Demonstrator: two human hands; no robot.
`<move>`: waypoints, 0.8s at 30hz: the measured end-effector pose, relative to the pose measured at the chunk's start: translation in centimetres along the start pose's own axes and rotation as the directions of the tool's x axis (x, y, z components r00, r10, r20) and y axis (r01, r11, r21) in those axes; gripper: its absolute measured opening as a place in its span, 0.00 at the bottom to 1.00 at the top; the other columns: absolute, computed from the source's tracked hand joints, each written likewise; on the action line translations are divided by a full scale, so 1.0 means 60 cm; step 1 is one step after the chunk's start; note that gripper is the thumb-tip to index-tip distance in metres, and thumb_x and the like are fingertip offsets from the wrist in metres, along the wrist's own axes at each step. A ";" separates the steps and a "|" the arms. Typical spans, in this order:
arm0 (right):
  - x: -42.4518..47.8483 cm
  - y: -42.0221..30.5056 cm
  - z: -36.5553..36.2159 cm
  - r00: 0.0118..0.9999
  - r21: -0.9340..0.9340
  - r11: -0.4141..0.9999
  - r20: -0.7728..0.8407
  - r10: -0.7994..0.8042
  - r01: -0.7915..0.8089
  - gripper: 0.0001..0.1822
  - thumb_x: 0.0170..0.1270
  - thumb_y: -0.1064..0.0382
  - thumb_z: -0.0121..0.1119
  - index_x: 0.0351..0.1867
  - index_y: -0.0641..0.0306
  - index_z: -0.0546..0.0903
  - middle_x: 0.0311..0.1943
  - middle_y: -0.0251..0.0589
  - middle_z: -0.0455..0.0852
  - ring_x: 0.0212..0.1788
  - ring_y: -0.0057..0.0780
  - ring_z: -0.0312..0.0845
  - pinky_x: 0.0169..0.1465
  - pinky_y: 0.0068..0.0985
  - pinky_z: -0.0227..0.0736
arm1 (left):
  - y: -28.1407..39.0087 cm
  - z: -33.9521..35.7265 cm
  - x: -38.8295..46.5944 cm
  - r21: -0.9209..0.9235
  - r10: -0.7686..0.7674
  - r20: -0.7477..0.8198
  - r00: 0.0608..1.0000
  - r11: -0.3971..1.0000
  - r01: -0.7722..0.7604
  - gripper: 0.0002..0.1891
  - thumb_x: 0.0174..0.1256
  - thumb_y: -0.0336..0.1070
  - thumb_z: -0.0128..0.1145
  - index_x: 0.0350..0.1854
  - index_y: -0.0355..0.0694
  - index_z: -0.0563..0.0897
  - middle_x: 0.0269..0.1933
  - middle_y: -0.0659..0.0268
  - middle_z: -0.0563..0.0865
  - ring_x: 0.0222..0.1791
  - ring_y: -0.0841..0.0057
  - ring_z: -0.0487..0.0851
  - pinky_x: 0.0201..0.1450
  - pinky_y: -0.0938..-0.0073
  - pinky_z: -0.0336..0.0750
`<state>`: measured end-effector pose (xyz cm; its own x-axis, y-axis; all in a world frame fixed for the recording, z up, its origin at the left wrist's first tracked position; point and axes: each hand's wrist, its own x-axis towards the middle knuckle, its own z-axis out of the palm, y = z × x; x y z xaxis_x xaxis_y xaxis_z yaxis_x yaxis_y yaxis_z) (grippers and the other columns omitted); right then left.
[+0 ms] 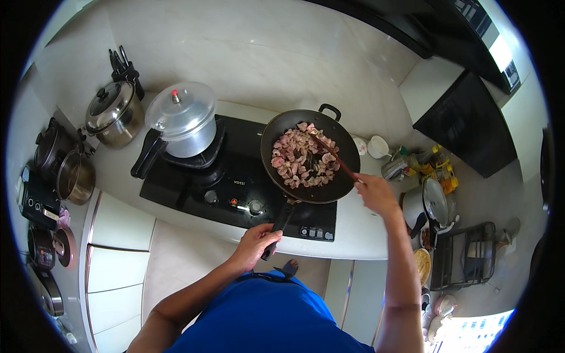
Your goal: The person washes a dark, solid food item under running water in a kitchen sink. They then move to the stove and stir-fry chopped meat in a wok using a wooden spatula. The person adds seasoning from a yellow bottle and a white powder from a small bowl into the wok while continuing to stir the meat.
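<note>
My left hand (259, 245) grips the black handle (282, 220) of a dark frying pan (340, 189), which sits over the right side of a black glass gas hob (185, 194). Sliced meat (291, 154), partly pink and partly browned, is spread across the pan's middle. In my right hand (375, 192) is a reddish-brown stick-like utensil (342, 164), perhaps chopsticks. Its far end reaches into the meat. On the hob's left burner stands an aluminium pressure cooker (190, 137) with its lid on and its black handle pointing towards the front left.
Left of the hob are a lidded steel pot (117, 119), a knife holder (128, 73) and an open steel pot (76, 178). To the right, a white cup (378, 147), condiment bottles (435, 165), another pressure cooker (423, 203) and a black dish rack (463, 256) crowd the counter. A range hood panel (472, 123) hangs above.
</note>
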<state>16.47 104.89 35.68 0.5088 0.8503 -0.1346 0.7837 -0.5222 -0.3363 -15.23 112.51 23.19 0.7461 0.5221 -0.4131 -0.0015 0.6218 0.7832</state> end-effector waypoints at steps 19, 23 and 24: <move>-0.018 0.030 -0.012 0.970 0.439 0.867 0.168 0.177 -0.234 0.19 0.78 0.62 0.44 0.61 0.70 0.78 0.27 0.46 0.86 0.17 0.27 0.81 0.17 0.28 0.77 | -0.010 0.002 0.001 0.042 0.036 -0.025 0.999 0.999 -0.035 0.16 0.75 0.39 0.62 0.56 0.31 0.82 0.39 0.64 0.86 0.31 0.81 0.80 0.37 0.78 0.74; 0.039 -0.046 0.056 0.997 0.373 0.927 0.078 -0.003 -0.026 0.16 0.77 0.63 0.48 0.59 0.68 0.79 0.27 0.50 0.87 0.20 0.40 0.84 0.23 0.37 0.80 | -0.003 0.002 -0.007 0.053 0.038 -0.067 0.997 0.998 -0.035 0.16 0.75 0.38 0.62 0.56 0.31 0.83 0.39 0.64 0.86 0.31 0.80 0.80 0.37 0.78 0.74; 0.055 -0.039 0.085 0.994 0.252 0.962 0.004 -0.108 0.103 0.16 0.77 0.63 0.49 0.59 0.67 0.79 0.27 0.52 0.88 0.21 0.45 0.85 0.26 0.39 0.81 | -0.001 0.004 -0.006 0.055 0.038 -0.065 0.997 0.998 -0.034 0.16 0.75 0.38 0.62 0.56 0.31 0.83 0.39 0.63 0.86 0.31 0.80 0.80 0.37 0.78 0.74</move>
<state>14.50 109.27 31.28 0.4198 0.9019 -0.1016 0.7171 -0.3982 -0.5720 -15.34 112.13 23.38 0.7005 0.5823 -0.4126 0.0094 0.5707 0.8211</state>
